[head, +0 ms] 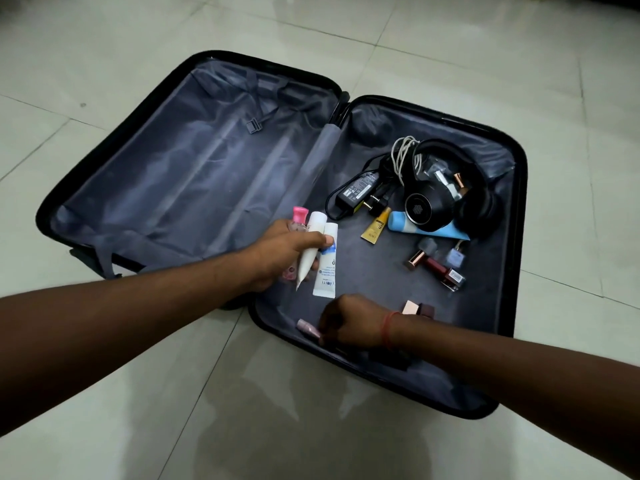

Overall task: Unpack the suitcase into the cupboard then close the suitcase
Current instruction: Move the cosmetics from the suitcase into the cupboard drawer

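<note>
Left grip [280,252] curled round three tubes [317,251]; right grip [349,325] just below, pinching a small pink tube [308,329] inside suitcase [519,237].

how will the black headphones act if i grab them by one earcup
The black headphones would likely lift as one stiff piece, since the band arches rigidly. The white cable lies coiled against them and may snag or drag along.
</note>
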`<state>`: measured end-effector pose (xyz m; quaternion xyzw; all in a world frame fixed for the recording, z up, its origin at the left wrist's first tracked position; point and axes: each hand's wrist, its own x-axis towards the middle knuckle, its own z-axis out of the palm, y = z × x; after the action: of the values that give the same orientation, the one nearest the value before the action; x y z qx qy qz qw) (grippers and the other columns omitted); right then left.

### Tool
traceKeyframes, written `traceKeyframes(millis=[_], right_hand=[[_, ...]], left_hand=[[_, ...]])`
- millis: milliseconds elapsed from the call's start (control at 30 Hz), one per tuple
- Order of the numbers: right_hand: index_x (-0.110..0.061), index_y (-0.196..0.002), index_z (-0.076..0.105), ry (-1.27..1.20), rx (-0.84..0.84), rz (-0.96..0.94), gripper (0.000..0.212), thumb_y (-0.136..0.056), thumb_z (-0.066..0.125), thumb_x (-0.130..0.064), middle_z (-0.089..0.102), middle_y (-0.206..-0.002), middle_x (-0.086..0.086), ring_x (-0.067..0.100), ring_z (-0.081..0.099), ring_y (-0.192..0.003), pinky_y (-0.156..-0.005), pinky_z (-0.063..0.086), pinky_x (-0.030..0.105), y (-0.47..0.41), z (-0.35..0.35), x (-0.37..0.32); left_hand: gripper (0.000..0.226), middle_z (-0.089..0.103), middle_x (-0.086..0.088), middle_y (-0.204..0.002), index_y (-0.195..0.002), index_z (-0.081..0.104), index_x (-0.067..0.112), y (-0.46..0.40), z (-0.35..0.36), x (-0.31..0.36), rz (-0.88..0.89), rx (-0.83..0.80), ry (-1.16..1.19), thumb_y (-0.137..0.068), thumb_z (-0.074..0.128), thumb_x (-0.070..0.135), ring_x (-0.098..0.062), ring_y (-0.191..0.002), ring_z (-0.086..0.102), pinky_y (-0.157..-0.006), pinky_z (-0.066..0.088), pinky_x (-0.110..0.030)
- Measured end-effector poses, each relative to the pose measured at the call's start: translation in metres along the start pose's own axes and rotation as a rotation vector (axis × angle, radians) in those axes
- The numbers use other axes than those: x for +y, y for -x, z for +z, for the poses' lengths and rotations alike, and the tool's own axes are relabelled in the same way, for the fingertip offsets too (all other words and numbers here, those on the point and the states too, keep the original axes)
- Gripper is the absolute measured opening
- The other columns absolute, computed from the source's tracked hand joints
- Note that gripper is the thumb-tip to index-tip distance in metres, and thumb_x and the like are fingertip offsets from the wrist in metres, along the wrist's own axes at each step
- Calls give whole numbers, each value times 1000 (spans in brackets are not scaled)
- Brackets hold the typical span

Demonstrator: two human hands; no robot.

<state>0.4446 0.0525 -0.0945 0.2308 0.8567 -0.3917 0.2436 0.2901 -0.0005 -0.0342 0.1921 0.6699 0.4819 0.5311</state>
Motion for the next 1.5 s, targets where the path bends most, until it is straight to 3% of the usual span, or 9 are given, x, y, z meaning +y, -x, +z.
traceKeyframes(millis=[233, 367, 500, 667, 833, 933, 1133, 1267, 1500], right_hand=[[-6, -98, 74, -294, 38, 174, 18, -87, 62, -12, 67, -87, 2, 14, 59, -78, -72, 48, 23, 3, -17, 13], [10, -102, 61, -943, 158, 331, 21, -94, 50, -6, 66, -91, 25, 28, 65, -69, -56, 54, 33, 23, -49, 34], [-9, -100, 51, -1511, 243, 260, 12, -100, 39, -9, 71, -96, 22, 27, 71, -76, -59, 56, 33, 64, -90, 37], [-8, -98, 51, -1461, 530, 210, 13, -91, 57, 1, 62, -82, 12, 17, 60, -60, -54, 52, 30, 145, -155, -3], [-12, -99, 68, -1243, 853, 242, 19, -88, 62, 3, 68, -75, 5, 17, 58, -63, -68, 52, 36, 267, -230, -84], [-10, -93, 71, -1344, 990, 294, 11, -93, 60, -8, 68, -74, 2, 17, 64, -70, -74, 56, 32, 350, -270, -143], [-13, -102, 73, -1542, 1207, 369, 28, -90, 54, 4, 74, -96, 8, 16, 67, -87, -72, 54, 31, 542, -337, -256], [-9, -107, 70, -1642, 1376, 381, 24, -91, 57, 1, 72, -95, 11, 18, 66, -81, -68, 56, 30, 653, -352, -316], [1, -107, 67, -1749, 1690, 384, 21, -87, 60, 4, 68, -88, 17, 23, 63, -76, -67, 56, 33, 828, -310, -371]], left_hand=[[11, 58, -6, -50, -78, 62, 4, -12, 4, 13, 4, 34, 43, -87, 64, 10, -14, -42, 54, -41, 46, -22], [14, 57, -6, -47, -76, 61, 1, -21, 8, 23, 3, 120, 73, -87, 65, 10, -13, -37, 52, -39, 45, -22], [9, 60, 1, -46, -82, 61, 2, -12, 31, 50, -35, 180, 106, -85, 67, 9, -8, -38, 56, -39, 45, -19], [12, 62, -1, -49, -75, 62, 5, 42, 75, 132, -62, 151, 124, -85, 68, 1, -10, -38, 57, -38, 44, -18], [7, 66, -4, -56, -78, 66, 2, 137, 113, 249, -109, 52, 103, -84, 67, -1, -11, -43, 61, -39, 45, -19], [9, 64, -2, -53, -77, 64, 2, 202, 133, 331, -154, -6, 79, -84, 66, -3, -8, -40, 59, -37, 42, -17], [7, 65, -6, -58, -87, 66, -3, 332, 176, 489, -145, -194, -108, -84, 70, 3, -9, -41, 58, -39, 41, -16], [17, 63, -20, -75, -93, 64, -7, 419, 218, 563, -117, -350, -212, -82, 72, 4, -21, -52, 60, -48, 50, -26], [9, 61, -10, -66, -79, 65, 4, 567, 324, 612, -61, -646, -357, -81, 73, 5, -16, -49, 58, -43, 45, -21]])
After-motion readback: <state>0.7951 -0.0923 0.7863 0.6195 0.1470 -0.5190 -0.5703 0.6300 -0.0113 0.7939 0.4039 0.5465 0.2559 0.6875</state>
